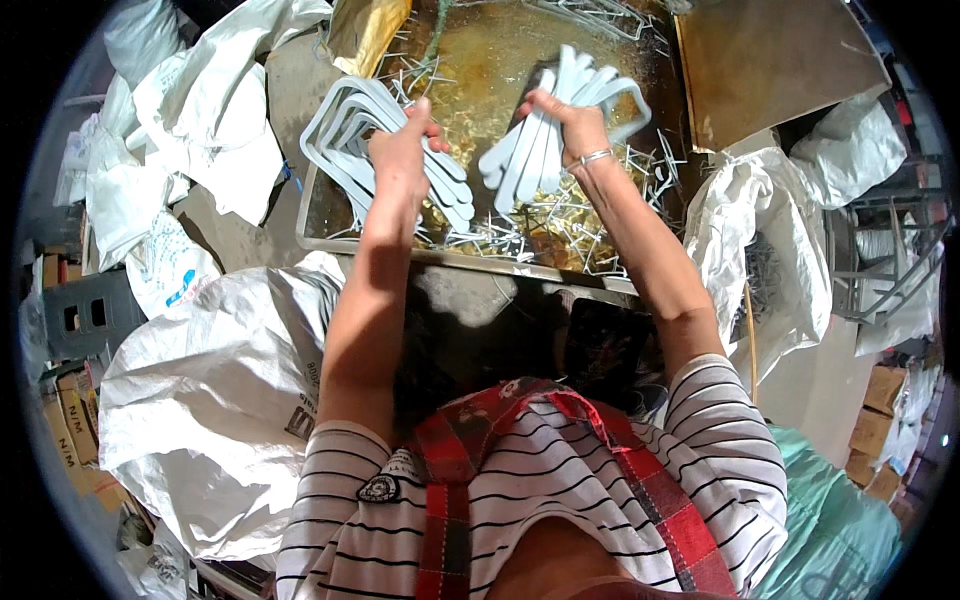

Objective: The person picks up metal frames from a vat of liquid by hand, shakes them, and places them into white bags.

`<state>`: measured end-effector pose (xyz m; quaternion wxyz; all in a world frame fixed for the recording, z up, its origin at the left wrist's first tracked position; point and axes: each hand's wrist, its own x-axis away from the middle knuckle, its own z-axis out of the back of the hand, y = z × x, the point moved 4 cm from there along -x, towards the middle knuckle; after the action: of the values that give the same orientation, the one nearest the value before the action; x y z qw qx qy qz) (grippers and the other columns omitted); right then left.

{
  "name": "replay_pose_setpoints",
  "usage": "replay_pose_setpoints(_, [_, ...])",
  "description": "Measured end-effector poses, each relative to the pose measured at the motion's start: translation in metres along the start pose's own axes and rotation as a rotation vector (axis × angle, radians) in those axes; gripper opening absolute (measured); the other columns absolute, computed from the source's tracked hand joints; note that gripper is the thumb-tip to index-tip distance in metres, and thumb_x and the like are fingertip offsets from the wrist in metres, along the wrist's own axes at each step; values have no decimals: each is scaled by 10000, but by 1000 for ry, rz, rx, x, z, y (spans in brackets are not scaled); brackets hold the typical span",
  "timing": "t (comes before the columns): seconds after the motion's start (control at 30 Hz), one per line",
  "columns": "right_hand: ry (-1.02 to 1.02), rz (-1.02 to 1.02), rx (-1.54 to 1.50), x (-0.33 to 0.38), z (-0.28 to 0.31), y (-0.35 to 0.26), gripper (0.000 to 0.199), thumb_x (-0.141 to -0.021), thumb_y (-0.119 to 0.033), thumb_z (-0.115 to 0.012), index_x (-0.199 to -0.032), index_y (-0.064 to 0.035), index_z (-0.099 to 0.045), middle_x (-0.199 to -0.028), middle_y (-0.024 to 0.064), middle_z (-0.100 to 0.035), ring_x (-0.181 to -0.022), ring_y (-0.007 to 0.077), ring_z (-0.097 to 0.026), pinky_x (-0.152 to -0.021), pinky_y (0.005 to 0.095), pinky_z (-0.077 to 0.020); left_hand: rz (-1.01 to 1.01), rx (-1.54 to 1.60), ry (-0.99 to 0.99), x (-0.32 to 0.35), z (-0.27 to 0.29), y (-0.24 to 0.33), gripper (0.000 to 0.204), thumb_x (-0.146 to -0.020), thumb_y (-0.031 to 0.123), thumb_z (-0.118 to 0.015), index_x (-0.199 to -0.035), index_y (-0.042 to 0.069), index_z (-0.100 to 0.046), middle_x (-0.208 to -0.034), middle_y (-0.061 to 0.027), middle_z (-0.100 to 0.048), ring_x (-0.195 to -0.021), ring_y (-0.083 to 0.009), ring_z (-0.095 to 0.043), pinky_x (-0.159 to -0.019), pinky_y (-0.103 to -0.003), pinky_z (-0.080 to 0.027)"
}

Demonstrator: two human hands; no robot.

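My left hand (399, 158) is closed on a fanned bundle of pale grey bent bars (345, 130), which look like U-shaped handles. Its thumb points up and away from me. To the right, my right hand (578, 128), with a bracelet at the wrist, grips a second fanned bundle of the same grey bars (530, 165). A gap separates the two bundles. Both are held over a wide shallow metal tray (330, 244), whose wet, yellowish bottom is strewn with thin whitish plastic scraps (570, 225). The bars' far ends are partly hidden by my fingers.
A large white woven sack (215, 390) lies left of my forearm. Another open white sack (715, 230) of grey scraps stands right of the tray, with a thin stick (751, 340). A brown metal sheet (780, 65) leans at the far right. More bars (590, 15) lie at the tray's far end.
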<state>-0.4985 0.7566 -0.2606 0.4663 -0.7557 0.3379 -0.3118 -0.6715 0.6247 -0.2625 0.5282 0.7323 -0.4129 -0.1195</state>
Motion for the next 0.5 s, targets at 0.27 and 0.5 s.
replay_pose_setpoints(0.27, [-1357, 873, 1206, 101, -55, -4, 139, -648, -60, -592, -767, -18, -532, -681, 136, -555, -747, 272, -587, -651, 380, -501, 481, 306, -563, 25, -20, 9, 921, -656, 762, -453, -1169, -2, -489, -950, -121, -620, -698, -168, -611, -638, -317, -532])
replay_pose_setpoints(0.5, [-1602, 1147, 1495, 98, -44, 11, 78, -667, -86, -553, -663, -22, -509, -675, 106, -554, -717, 287, -573, -653, 359, -470, 553, 405, -983, 82, -58, 18, 876, -653, 437, -728, -1223, -110, -352, -817, -148, -605, -707, -153, -629, -614, -219, -537])
